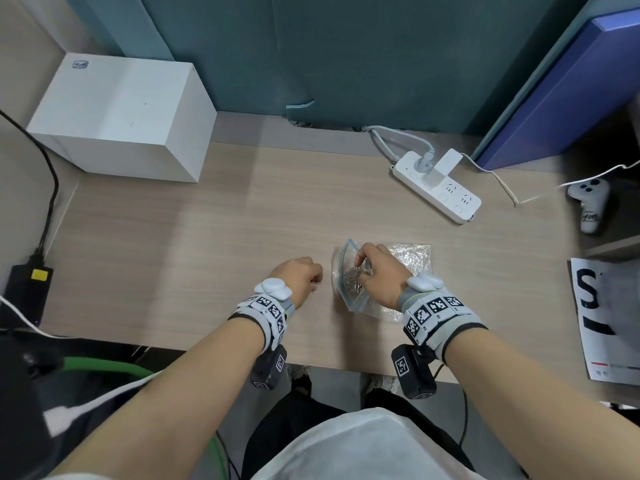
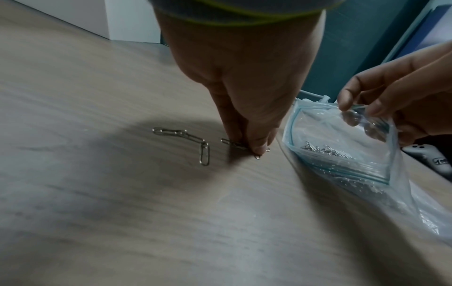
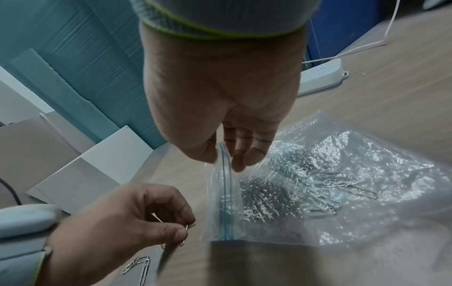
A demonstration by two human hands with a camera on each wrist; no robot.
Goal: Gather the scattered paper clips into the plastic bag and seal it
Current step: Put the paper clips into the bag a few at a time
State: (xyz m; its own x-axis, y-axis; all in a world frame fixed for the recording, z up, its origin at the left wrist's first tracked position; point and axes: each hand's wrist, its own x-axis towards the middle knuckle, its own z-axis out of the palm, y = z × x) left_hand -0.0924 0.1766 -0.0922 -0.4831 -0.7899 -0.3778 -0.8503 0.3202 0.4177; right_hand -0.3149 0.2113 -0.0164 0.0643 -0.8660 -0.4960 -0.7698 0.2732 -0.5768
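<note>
A couple of paper clips are being pinched by the left hand at frame center. Just right, the plastic bag is being held open at its rim by the right hand, fingers clamped on it, with a clip pile inside.

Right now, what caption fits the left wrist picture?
Left hand pinches paper clips beside the open plastic bag.

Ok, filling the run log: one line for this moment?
left hand pinching clips on desk | right hand holding bag open | seal: not yet
</note>
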